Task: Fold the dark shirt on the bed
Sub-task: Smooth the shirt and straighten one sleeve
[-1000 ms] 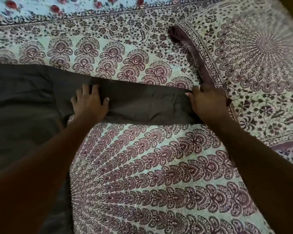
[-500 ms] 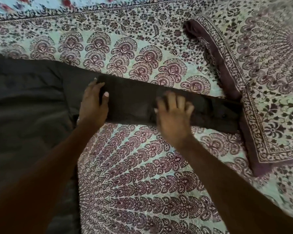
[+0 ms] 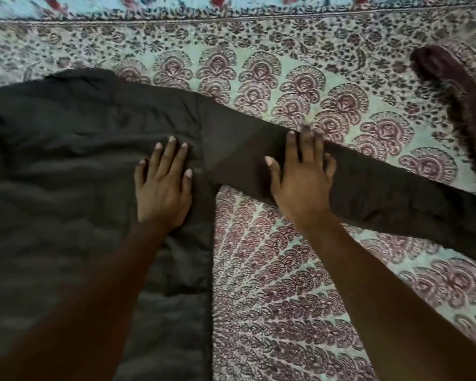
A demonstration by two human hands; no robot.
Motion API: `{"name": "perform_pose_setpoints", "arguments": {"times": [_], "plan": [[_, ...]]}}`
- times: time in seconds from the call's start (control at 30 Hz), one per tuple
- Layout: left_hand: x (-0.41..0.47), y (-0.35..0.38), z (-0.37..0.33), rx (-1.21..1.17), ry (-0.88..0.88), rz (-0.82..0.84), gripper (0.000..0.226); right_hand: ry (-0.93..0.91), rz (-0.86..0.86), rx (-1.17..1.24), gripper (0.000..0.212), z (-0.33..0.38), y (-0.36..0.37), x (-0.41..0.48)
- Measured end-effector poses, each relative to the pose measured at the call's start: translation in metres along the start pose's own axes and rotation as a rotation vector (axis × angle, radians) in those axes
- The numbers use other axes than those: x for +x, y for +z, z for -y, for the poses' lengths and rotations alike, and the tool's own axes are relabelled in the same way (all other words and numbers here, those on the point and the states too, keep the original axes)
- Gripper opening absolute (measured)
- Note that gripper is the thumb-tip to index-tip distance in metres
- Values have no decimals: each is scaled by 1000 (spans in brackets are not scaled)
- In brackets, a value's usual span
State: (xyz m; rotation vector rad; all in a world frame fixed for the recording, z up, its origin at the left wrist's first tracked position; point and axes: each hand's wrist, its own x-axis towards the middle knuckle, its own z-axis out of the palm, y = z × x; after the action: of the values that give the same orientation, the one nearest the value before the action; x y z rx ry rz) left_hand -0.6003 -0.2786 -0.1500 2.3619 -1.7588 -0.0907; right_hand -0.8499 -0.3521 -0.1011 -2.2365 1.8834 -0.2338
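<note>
The dark shirt (image 3: 66, 166) lies spread on the bed, its body filling the left half of the view and one long sleeve (image 3: 382, 193) running out to the right edge. My left hand (image 3: 162, 185) rests flat, fingers straight, on the shirt body near the armpit seam. My right hand (image 3: 302, 185) presses flat on the sleeve close to the shoulder, fingers spread. Neither hand grips any cloth.
The bed is covered by a patterned sheet (image 3: 272, 284) in pale blue and maroon. A folded-over corner of a second patterned cloth with a dark maroon border (image 3: 456, 86) lies at the far right, beyond the sleeve end.
My right hand slid left along the sleeve from its cuff end to near the shoulder. My left hand shifted from the sleeve onto the shirt body. The view panned left.
</note>
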Motion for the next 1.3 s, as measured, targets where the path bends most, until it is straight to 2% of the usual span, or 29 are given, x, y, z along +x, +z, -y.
{"name": "perform_pose_setpoints", "arguments": {"times": [0.1,0.27,0.33,0.4,0.53,0.63,0.67,0.73,0.83,0.9,1.0,1.13,1.23,1.3], "plan": [[0,1,3,38,-2,4,60,-220,8,62,62,64,23,23],[2,6,8,57,4,22,63,-349,177,21,65,126,59,62],[2,5,8,53,7,25,62,-319,195,-18,64,111,66,62],[2,5,7,47,5,23,62,-256,134,-69,65,78,63,49],[2,4,5,50,1,26,62,40,69,-133,71,-8,37,16],[2,3,5,46,-19,27,62,249,12,-130,74,-23,33,15],[1,2,4,43,-20,27,62,265,-20,-113,75,-12,34,21],[1,2,4,44,-11,21,59,139,-51,-66,73,26,40,36],[0,2,4,40,3,10,56,-167,62,14,66,82,56,43],[1,1,5,37,4,6,55,-217,124,-12,64,86,65,36],[1,0,5,21,1,14,55,-138,105,-68,63,32,54,18],[2,0,4,17,15,53,56,70,60,-142,68,-65,20,-22],[2,-4,-2,-13,-1,66,58,169,103,-135,70,-87,8,-27],[3,-8,-18,-41,2,47,59,135,85,-116,72,-76,6,-16]]}}
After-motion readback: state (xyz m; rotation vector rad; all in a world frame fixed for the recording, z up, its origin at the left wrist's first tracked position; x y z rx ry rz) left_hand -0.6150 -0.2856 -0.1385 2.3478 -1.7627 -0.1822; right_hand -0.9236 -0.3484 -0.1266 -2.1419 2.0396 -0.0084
